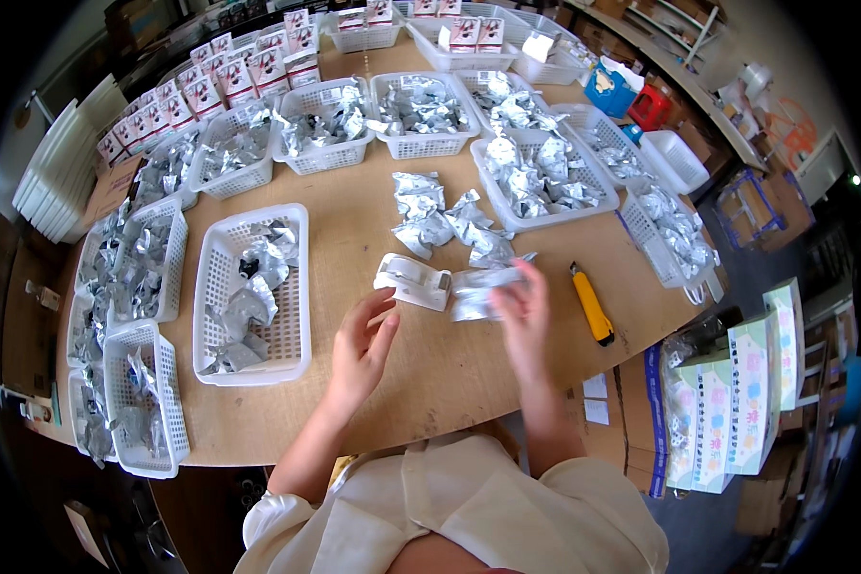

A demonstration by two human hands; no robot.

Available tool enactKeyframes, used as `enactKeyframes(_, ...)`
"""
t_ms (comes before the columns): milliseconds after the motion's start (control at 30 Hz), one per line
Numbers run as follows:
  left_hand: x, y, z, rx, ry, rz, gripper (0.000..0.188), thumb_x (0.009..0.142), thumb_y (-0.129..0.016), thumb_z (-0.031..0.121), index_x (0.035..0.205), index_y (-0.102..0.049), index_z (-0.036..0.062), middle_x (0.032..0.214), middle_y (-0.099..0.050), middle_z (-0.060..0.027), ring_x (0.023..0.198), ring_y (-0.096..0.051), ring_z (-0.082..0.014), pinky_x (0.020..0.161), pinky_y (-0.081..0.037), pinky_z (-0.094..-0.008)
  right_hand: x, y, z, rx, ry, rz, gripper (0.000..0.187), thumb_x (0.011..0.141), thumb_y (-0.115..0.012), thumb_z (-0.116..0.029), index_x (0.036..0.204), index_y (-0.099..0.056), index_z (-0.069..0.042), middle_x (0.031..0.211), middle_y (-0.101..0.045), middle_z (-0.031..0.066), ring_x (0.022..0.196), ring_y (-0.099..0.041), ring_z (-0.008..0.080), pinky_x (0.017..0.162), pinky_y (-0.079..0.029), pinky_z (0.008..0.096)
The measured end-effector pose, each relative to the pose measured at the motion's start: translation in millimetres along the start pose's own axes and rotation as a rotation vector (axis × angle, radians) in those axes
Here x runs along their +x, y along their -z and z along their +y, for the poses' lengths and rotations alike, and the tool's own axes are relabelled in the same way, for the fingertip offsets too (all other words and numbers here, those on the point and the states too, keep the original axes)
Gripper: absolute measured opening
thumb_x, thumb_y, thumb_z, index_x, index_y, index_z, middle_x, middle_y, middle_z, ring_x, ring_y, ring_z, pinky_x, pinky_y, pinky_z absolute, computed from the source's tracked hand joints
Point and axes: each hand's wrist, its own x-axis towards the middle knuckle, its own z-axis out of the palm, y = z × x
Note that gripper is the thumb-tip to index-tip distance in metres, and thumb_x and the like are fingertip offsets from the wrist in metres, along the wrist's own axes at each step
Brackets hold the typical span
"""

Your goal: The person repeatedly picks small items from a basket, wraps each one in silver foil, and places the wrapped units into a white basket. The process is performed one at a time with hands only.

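A silver foil pouch (pixel 475 295) is gripped along its right edge by my right hand (pixel 524 308), slightly smeared by motion. Just left of it lies a small white plastic device (pixel 413 281) with a metal-looking strip, its kind unclear. My left hand (pixel 362 352) hovers at the near left corner of that device, fingers loosely apart and nothing in them. Beyond the device, several crumpled silver pouches (pixel 421 212) lie loose on the brown table (pixel 354 230). To the right of my right hand rests a yellow utility knife (pixel 593 306).
On the left stands a white basket (pixel 303 287) holding a few pouches. More baskets (pixel 426 143) full of silver pouches line the table's far side and both ends. Printed white-and-red packs (pixel 234 81) stand at the back left. Boxes (pixel 727 411) sit off the right edge.
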Motion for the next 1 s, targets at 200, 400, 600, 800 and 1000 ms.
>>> enactKeyframes(200, 15, 72, 53, 0.368, -0.215, 0.324, 0.022, 0.084, -0.063, -0.009, 0.106, -0.064, -0.0032, 0.101, -0.066, -0.0134, 0.086, -0.066, -0.0168, 0.071, -0.054, -0.026, 3, 66, -3, -0.814, 0.005, 0.106, 0.051, 0.088, -0.065, -0.006, 0.133, -0.042, -0.002, 0.121, -0.051, 0.0176, 0.103, -0.055, 0.0245, 0.086, -0.047, 0.0332)
enactKeyframes(400, 43, 169, 39, 1.191, -0.032, 0.154, 0.037, 0.071, -0.071, 0.005, 0.105, -0.063, -0.0036, 0.107, -0.064, -0.019, 0.105, -0.058, -0.0361, 0.096, -0.044, -0.0392, 2, 51, -11, -1.008, 0.341, 0.275, 0.052, 0.084, -0.068, -0.007, 0.129, -0.045, -0.002, 0.13, -0.045, 0.0214, 0.123, -0.041, 0.0395, 0.104, -0.032, 0.047)
enactKeyframes(600, 48, 205, 2, 1.41, 0.128, -0.186, 0.039, 0.063, -0.075, 0.011, 0.099, -0.064, 0.0005, 0.106, -0.064, -0.0153, 0.109, -0.053, -0.0336, 0.098, -0.042, -0.0393, 2, 34, -17, -0.956, 0.481, 0.214, 0.039, 0.085, -0.065, -0.003, 0.122, -0.05, -0.001, 0.126, -0.049, 0.0196, 0.117, -0.048, 0.0373, 0.099, -0.039, 0.045)
enactKeyframes(800, 52, 197, -5, 1.484, 0.168, -0.17, 0.038, 0.064, -0.075, 0.013, 0.099, -0.064, 0.0027, 0.105, -0.063, -0.0146, 0.108, -0.054, -0.0331, 0.097, -0.042, -0.0415, 1, 40, -11, -0.928, 0.478, 0.199, 0.038, 0.085, -0.065, -0.002, 0.12, -0.051, 0.0, 0.123, -0.051, 0.019, 0.116, -0.049, 0.0365, 0.099, -0.039, 0.0443)
enactKeyframes(1000, 46, 176, 50, 1.412, 0.117, -0.129, 0.033, 0.067, -0.068, 0.007, 0.1, -0.064, 0.002, 0.105, -0.064, -0.0116, 0.103, -0.059, -0.0298, 0.094, -0.042, -0.0438, -4, 39, -17, -0.895, 0.453, 0.222, 0.037, 0.085, -0.065, -0.001, 0.119, -0.052, 0.001, 0.12, -0.053, 0.0179, 0.112, -0.052, 0.0349, 0.096, -0.041, 0.0425)
